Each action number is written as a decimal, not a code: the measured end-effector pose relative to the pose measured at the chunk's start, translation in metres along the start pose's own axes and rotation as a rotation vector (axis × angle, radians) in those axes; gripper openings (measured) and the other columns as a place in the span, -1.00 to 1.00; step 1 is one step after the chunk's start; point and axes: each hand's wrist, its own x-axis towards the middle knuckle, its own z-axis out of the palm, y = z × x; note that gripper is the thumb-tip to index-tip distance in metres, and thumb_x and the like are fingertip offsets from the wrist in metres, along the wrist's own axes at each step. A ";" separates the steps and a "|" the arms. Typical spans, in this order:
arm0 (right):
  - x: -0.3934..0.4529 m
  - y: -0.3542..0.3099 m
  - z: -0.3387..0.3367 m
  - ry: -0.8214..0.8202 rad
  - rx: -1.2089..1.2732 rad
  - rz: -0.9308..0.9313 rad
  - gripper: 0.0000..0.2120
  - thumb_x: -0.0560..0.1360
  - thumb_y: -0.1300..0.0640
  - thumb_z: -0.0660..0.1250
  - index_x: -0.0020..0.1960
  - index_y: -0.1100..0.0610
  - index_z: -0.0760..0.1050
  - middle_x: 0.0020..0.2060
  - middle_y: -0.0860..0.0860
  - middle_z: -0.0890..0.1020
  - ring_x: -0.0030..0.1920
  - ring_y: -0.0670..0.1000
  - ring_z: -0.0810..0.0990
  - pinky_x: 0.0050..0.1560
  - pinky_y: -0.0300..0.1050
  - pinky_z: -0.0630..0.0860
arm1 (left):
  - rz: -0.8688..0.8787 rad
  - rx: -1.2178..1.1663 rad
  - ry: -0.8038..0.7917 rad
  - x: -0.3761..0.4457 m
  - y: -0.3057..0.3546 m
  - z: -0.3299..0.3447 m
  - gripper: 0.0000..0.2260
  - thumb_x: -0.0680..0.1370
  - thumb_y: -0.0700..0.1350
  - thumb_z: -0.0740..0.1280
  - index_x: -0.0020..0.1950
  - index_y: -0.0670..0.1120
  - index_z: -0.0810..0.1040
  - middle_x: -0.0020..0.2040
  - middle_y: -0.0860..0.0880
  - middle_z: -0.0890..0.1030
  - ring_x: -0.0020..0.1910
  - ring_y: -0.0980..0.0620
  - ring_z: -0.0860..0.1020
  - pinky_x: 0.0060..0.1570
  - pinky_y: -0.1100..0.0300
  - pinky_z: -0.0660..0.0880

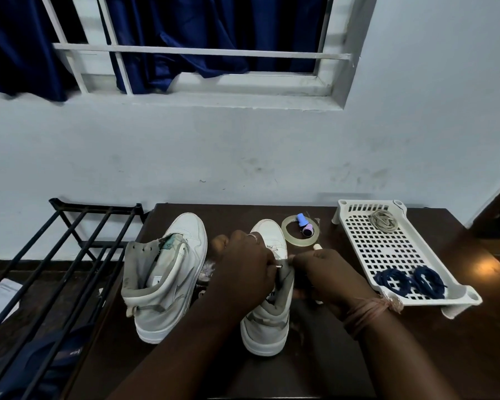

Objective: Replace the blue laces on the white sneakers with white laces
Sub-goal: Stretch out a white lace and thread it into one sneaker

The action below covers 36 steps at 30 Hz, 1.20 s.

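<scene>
Two white high-top sneakers stand on the dark table. The left sneaker (168, 272) has bare eyelets and no lace. Over the right sneaker (267, 321) both my hands meet at its upper eyelets. My left hand (243, 267) pinches a white lace tip (279, 266) at the tongue. My right hand (326, 277) grips the sneaker's collar flap from the right side. Two coiled blue laces (410, 282) lie in the near end of the white perforated tray (387, 249); a pale coiled lace (384, 220) lies at its far end.
A roll of clear tape (290, 239) with a small blue and pink item (305, 225) inside it lies behind the right sneaker. A black metal rack (58, 255) stands left of the table. The wall and a window with blue curtains are behind.
</scene>
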 end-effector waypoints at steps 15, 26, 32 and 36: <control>-0.003 0.000 0.004 -0.034 0.029 -0.020 -0.84 0.60 0.40 0.24 -0.04 0.42 0.58 -0.32 0.26 0.62 -0.45 0.05 0.61 -0.44 -0.20 0.55 | 0.089 0.109 0.112 -0.001 0.006 -0.008 -0.70 0.39 0.04 0.17 -0.48 0.05 0.57 -0.38 0.09 0.49 -0.32 0.00 0.49 -0.27 0.07 0.07; 0.004 -0.019 -0.017 0.349 0.563 -0.140 -0.77 0.56 0.39 0.04 -0.15 0.36 0.45 -0.29 0.29 0.64 -0.40 0.12 0.65 -0.46 -0.21 0.50 | -0.351 -0.494 -0.205 -0.002 -0.013 0.002 -0.39 0.29 0.37 0.42 0.30 0.24 0.47 0.29 0.11 0.45 0.32 -0.04 0.39 0.19 0.04 0.29; 0.015 0.003 -0.020 0.230 0.036 -0.332 -0.92 0.54 0.26 0.30 -0.09 0.18 0.57 -0.23 0.17 0.70 -0.15 0.12 0.68 -0.14 -0.05 0.63 | -0.466 -0.655 -0.286 -0.004 -0.025 0.014 -0.22 0.08 0.54 0.25 0.21 0.22 0.53 0.15 0.06 0.55 0.22 -0.02 0.51 0.25 -0.07 0.48; 0.011 0.007 -0.009 0.022 -0.602 -0.347 -0.85 0.54 0.14 0.36 -0.15 0.12 0.67 -0.42 -0.13 0.63 -0.43 -0.27 0.53 -0.31 -0.32 0.43 | -0.456 -0.677 -0.299 -0.005 -0.025 0.017 -0.34 0.14 0.53 0.26 0.11 0.22 0.57 0.09 0.14 0.60 0.17 0.05 0.54 0.21 -0.06 0.50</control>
